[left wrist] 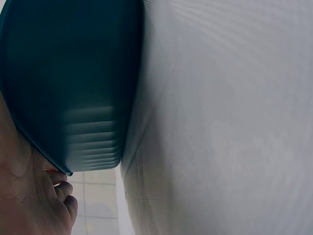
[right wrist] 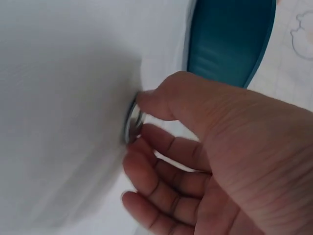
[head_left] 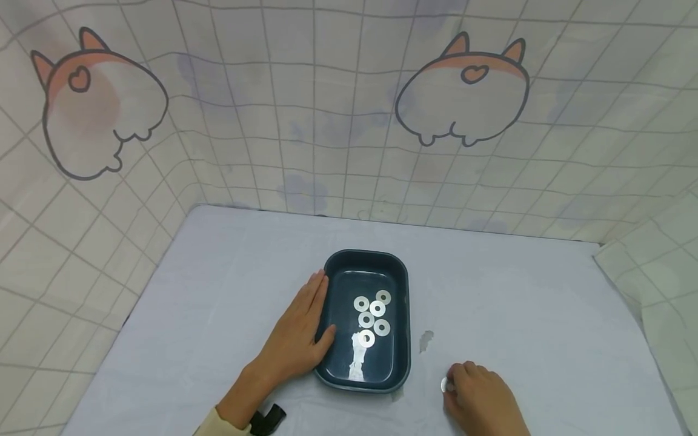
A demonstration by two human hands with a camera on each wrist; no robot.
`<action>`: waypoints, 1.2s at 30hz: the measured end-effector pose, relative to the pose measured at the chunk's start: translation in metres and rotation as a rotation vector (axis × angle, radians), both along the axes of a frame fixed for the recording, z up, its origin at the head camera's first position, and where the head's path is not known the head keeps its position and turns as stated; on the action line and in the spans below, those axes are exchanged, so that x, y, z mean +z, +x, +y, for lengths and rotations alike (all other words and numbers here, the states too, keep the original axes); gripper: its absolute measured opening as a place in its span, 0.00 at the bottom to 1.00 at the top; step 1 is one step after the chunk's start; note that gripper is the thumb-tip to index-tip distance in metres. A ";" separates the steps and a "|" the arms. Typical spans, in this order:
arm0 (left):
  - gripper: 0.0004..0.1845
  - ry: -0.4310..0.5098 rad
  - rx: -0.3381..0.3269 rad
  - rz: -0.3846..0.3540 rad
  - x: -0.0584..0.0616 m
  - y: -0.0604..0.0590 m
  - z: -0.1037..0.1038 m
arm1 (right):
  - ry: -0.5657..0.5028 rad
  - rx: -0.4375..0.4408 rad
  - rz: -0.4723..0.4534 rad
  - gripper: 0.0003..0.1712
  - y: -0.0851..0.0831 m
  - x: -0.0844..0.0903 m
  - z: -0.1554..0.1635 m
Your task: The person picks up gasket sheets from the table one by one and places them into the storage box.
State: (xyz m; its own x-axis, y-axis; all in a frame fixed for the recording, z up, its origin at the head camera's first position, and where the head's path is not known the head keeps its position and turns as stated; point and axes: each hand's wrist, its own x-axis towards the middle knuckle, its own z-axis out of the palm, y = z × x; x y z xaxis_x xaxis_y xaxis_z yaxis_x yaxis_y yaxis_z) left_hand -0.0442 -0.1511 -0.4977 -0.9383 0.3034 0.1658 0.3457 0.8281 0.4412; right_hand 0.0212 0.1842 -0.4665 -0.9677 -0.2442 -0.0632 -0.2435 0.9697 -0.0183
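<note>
A dark teal rectangular tray (head_left: 400, 363) stands on the white-covered table, with several flat metal washers (head_left: 366, 320) lying inside it. My left hand (head_left: 294, 330) rests along the tray's left rim, fingers straight, thumb over the edge. In the left wrist view the palm (left wrist: 29, 196) lies against the rim of the tray's outer wall (left wrist: 73, 73). Right of the tray, my right hand (head_left: 482, 396) pinches one washer (right wrist: 133, 120) between thumb and fingers, tilted on edge close to the cloth.
White cloth (head_left: 245, 260) covers the table. Grey patches (head_left: 426, 340) mark it to the right of the tray. A curtain with a grid and cartoon animals (head_left: 463, 97) hangs at the back and sides. A black object (head_left: 267, 419) sits beside the left wrist.
</note>
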 end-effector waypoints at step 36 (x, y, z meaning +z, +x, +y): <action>0.48 0.014 0.001 0.009 0.000 0.000 0.000 | -0.182 -0.002 -0.003 0.12 -0.023 0.010 -0.006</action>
State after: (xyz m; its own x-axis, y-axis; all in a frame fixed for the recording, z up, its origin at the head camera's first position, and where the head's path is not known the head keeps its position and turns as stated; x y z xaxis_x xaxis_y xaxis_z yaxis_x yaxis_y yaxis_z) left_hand -0.0444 -0.1516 -0.4980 -0.9369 0.3004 0.1787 0.3494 0.8222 0.4494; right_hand -0.0014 0.1786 -0.4563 -0.9679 -0.2504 -0.0213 -0.2417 0.9506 -0.1948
